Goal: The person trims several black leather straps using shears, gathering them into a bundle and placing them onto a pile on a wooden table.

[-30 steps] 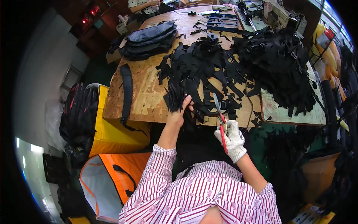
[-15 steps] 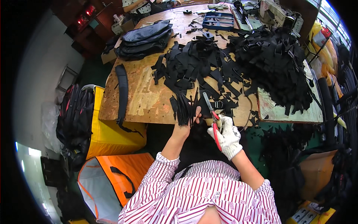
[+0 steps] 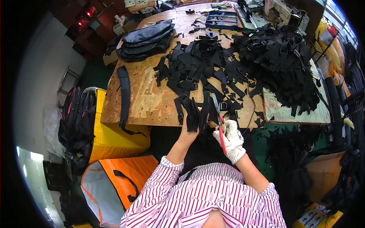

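My left hand (image 3: 186, 131), ungloved, is closed around a bundle of black webbing strips (image 3: 193, 117) at the table's front edge. The strips hide most of its fingers. In a white knit glove, my right hand (image 3: 232, 141) grips red-handled scissors (image 3: 222, 136), whose blades point away from me, right of the bundle. I cannot tell whether the blades are parted. Beyond both hands lies a loose heap of black webbing pieces (image 3: 203, 60). A black buckle (image 3: 223, 106) rests beside the scissor blades.
A larger heap of black straps (image 3: 279, 64) covers the right side of the table (image 3: 148, 100). A padded shoulder strap (image 3: 124, 95), stacked black bags (image 3: 148, 40) and a blue tray (image 3: 221, 26) lie farther off. Orange (image 3: 131, 173) and yellow bags (image 3: 114, 140) stand lower left. Another person's arm (image 3: 140, 7) shows at the far edge.
My left hand and its bundle have shifted slightly right, and the strips sit differently over the fingers. The scissors, in my right hand, point a little more to the right.
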`<state>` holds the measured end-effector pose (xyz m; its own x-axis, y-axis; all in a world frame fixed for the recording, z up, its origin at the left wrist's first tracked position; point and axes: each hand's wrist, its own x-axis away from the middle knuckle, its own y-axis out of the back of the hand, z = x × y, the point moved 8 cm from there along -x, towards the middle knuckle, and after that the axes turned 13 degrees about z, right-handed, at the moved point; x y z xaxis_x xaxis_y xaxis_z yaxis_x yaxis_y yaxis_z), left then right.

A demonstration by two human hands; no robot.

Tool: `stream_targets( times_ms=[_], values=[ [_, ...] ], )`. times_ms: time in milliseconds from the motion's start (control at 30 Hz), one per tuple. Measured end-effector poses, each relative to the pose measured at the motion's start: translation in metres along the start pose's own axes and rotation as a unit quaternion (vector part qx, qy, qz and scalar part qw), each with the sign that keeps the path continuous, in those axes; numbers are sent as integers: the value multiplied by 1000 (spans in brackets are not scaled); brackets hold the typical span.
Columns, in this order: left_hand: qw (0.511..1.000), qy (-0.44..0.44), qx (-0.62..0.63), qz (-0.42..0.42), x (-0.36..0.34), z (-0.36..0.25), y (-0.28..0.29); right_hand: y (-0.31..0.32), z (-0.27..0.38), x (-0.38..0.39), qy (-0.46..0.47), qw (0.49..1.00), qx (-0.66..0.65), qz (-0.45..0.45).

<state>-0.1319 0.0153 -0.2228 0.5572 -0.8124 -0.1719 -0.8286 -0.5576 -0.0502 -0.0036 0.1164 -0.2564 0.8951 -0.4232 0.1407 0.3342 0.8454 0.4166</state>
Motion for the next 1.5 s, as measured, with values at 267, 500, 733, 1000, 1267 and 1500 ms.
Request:
stream_targets(
  times_ms=[267, 500, 733, 1000, 1267, 1500],
  values=[
    [999, -30, 16, 29, 7, -2, 4, -3, 4, 3, 47, 999, -27, 7],
    [992, -34, -119, 30, 26, 30, 17, -14, -22, -2, -57, 986, -153, 24],
    [986, -86, 108, -93, 40, -10, 62, 18, -9, 2, -117, 935, -335, -24],
    [882, -201, 364, -222, 35, -85, 171, 3, -16, 16, -85, 947, -309, -5],
    [891, -144, 320, -287, 65, -70, 197, 1, -26, 18, -144, 944, -296, 16],
    [968, -74, 14, -238, 56, -74, 200, -7, -34, 15, -137, 941, -310, 21]
  ],
)
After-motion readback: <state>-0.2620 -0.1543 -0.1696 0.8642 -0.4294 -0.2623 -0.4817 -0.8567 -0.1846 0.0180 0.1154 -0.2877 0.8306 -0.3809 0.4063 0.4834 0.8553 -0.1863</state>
